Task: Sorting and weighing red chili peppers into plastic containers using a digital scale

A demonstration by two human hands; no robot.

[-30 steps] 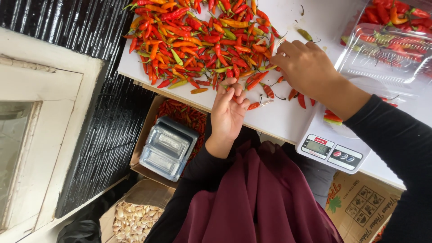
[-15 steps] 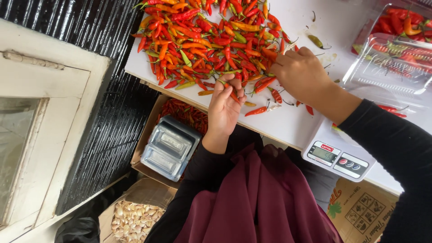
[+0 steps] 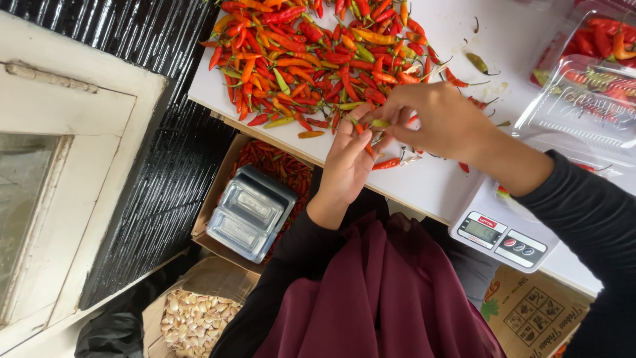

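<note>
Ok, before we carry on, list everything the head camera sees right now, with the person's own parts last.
chilli pile: many, mostly red and orange with some green, on the white table.
loose chillies: a few, red, at the table edge near the hands.
green chilli: one, pinched between both hands.
clear plastic trays: stacked, count unclear, some chillies inside, upper right.
digital scale: one, white, table's near edge.
cardboard box of chillies: one, under the table.
clear lidded containers: stacked, on that box.
box of garlic cloves: one, pale, on the floor.
printed cardboard box: one, brown, lower right.
left hand: palm up.
right hand: fingers closed on the chilli.
</note>
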